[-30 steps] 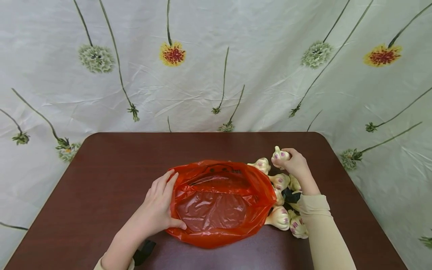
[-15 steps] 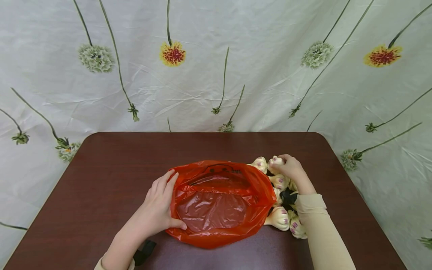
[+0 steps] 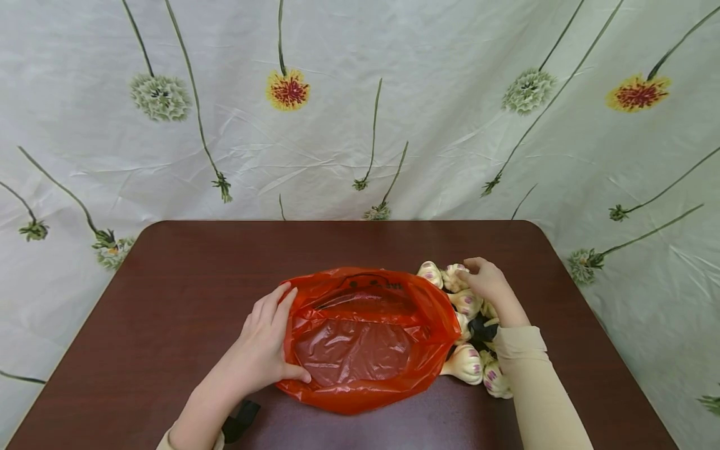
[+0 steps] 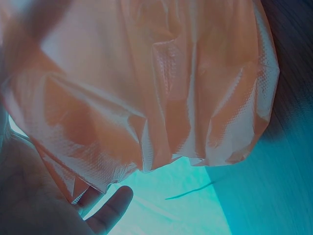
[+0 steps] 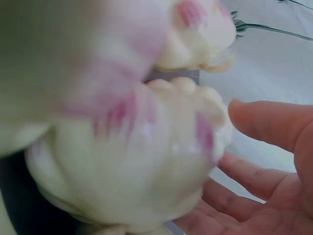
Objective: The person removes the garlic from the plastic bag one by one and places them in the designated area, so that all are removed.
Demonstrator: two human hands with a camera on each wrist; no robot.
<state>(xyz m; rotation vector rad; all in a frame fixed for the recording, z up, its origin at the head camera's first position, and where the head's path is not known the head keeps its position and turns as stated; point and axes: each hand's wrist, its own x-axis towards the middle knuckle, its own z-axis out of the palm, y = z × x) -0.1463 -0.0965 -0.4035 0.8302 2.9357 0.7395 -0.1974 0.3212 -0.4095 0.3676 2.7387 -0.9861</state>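
Note:
A red plastic bag [image 3: 357,397] sits in the middle of the table with its mouth spread upward. My left hand [image 3: 264,340] rests against the bag's left rim, fingers and thumb spread wide; in the left wrist view the bag's side [image 4: 171,98] hides part of that hand. My right hand [image 3: 489,284] is at the far end of a cluster of garlic bulbs, beside one garlic bulb [image 3: 453,278]. Its thumb and fingers [image 5: 266,120] are apart in the right wrist view, at the edge of a bulb [image 5: 132,166]. Nearer bulbs block part of that view.
Several more garlic bulbs [image 3: 464,364] lie packed along the bag's right side, with something black [image 3: 482,328] among them. The dark brown table [image 3: 225,250] ends at a floral cloth backdrop [image 3: 337,125]. Another black item [image 3: 242,420] shows by the left wrist.
My right hand has lowered the garlic bulb it held beside the others, and its fingers have drawn back from it. The neighbouring bulb has shifted slightly. The left hand and bag stay put.

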